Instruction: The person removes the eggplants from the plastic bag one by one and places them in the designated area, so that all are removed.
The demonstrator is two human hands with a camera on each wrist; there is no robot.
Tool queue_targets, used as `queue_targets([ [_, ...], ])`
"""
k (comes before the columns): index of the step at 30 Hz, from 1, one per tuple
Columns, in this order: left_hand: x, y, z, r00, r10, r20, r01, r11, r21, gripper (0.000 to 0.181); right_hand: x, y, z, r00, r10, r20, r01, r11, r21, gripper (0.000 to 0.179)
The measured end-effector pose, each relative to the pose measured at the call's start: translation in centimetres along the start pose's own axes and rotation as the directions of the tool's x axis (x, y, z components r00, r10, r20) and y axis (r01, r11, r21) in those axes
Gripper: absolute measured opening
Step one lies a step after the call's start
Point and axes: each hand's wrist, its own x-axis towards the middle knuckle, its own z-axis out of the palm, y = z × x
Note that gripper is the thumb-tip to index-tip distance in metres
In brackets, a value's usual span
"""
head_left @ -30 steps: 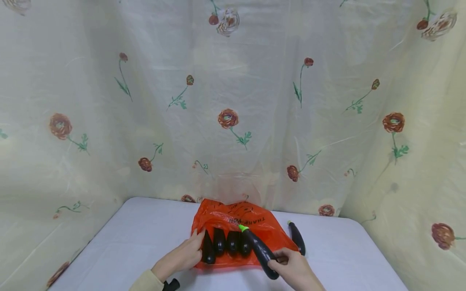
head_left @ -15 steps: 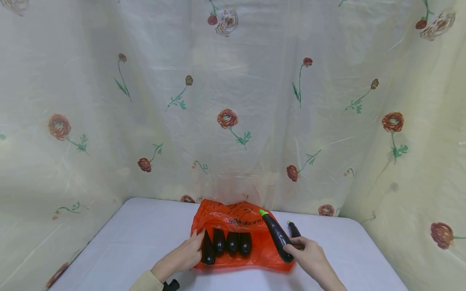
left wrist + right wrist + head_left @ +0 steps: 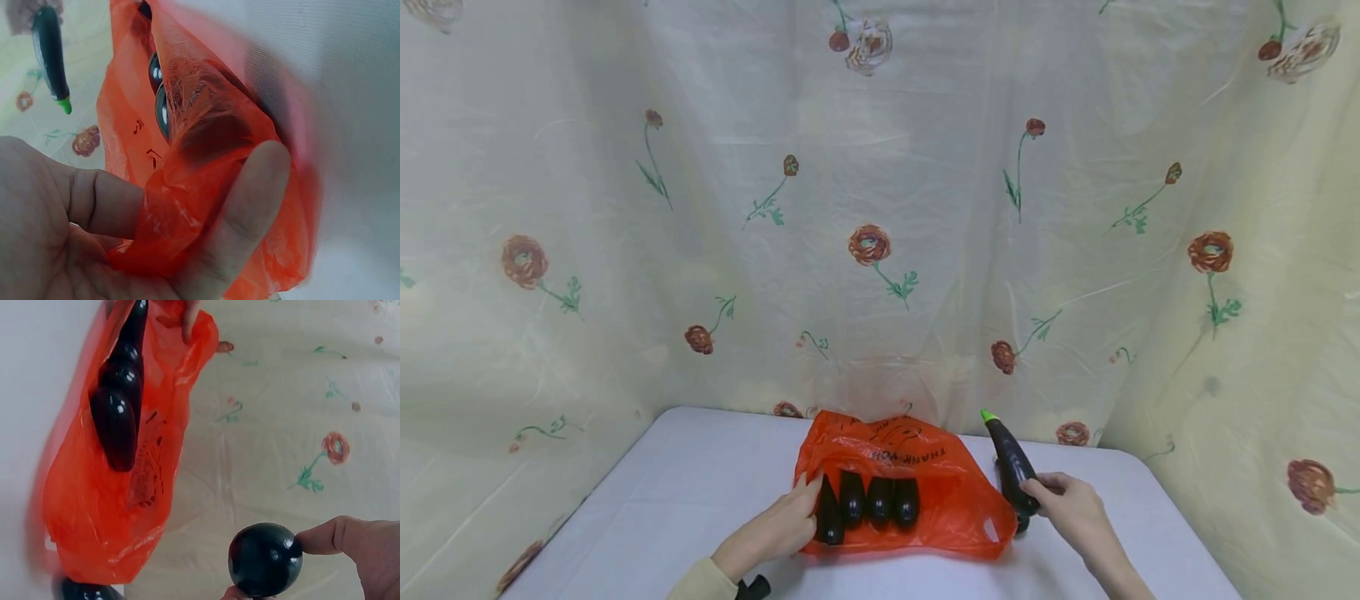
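Note:
My left hand (image 3: 786, 518) holds the left edge of the mouth of a red plastic bag (image 3: 966, 521), the film bunched between thumb and fingers in the left wrist view. The bag lies on its side with printed lettering. Several dark eggplants (image 3: 880, 502) lie side by side inside, blunt ends toward me. Right of the bag, my right hand (image 3: 1075, 510) pinches another eggplant (image 3: 1011, 454) near its blunt end, green tip pointing up and away. In the right wrist view this eggplant (image 3: 265, 559) shows end-on. A further eggplant (image 3: 87, 590) lies by the bag, mostly hidden behind the held one in the head view.
Everything lies on a white-covered table (image 3: 700, 483) with rounded far corners. A pale curtain (image 3: 925, 250) with printed flowers hangs behind and along the sides. A small black cylindrical object (image 3: 756, 587) shows beneath my left wrist.
My right hand has carried its eggplant from in front of the bag's opening to the right, past the bag's right edge and over the lying eggplant. My left hand has stayed put.

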Motion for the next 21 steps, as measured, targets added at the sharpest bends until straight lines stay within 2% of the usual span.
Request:
queue_targets([
  [8,-0.1,0.0,0.0,1.000,0.017,-0.011,-0.017,1.000,0.020,0.067,1.0,1.5,-0.8,0.999,-0.022,-0.042,0.022,1.000,0.009,0.051],
  [16,-0.1,0.2,0.0,1.000,0.002,-0.005,-0.001,1.000,0.015,0.067,2.0,2.9,-1.1,0.999,0.003,-0.053,-0.001,0.999,0.038,0.052],
  [21,0.0,0.2,0.0,1.000,-0.009,0.000,0.009,1.000,0.015,0.067,2.7,4.0,-1.1,0.999,0.020,-0.050,-0.019,1.000,0.015,0.056],
])
